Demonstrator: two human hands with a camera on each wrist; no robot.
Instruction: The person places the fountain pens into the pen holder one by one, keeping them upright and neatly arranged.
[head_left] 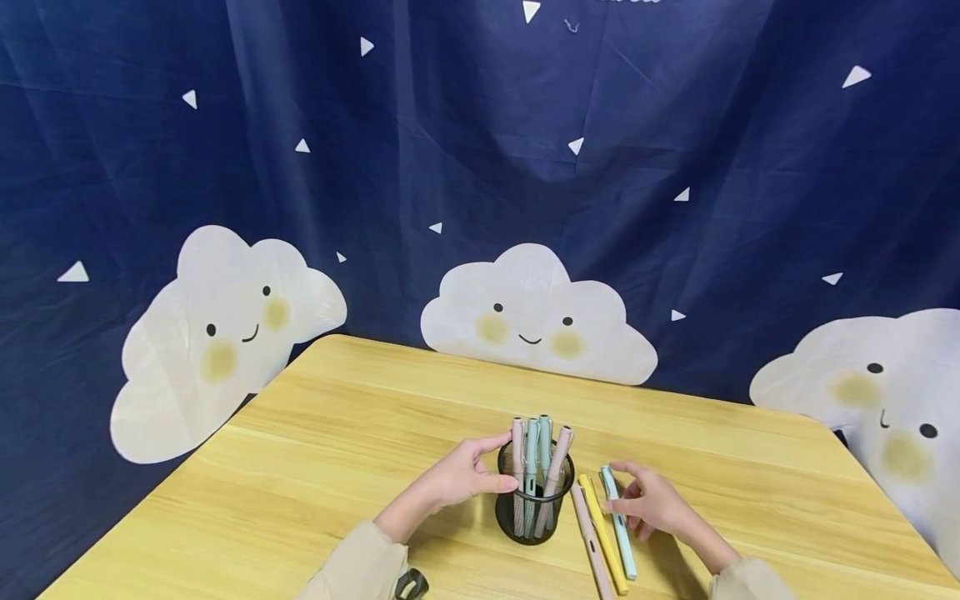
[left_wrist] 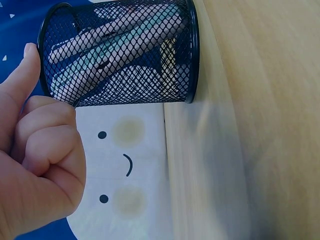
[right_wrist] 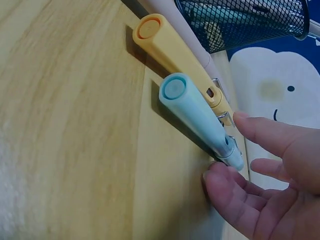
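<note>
A black mesh pen holder [head_left: 527,533] stands upright on the table, with several pink and green pens [head_left: 544,450] inside. At its rim, my left hand [head_left: 457,477] holds it between thumb and forefinger; the other fingers [left_wrist: 52,125] are curled in the left wrist view. To the right of the holder lie a pink pen [head_left: 592,542], a yellow pen [head_left: 602,533] and a light blue pen [head_left: 619,529], side by side. My right hand [head_left: 651,502] is at the capped far end of the light blue pen, thumb and fingers spread on either side of it.
The wooden table [head_left: 315,467] reaches back to a dark blue curtain [head_left: 480,167] printed with white clouds. A small black object [head_left: 411,583] shows beside the left sleeve [head_left: 360,567] at the front.
</note>
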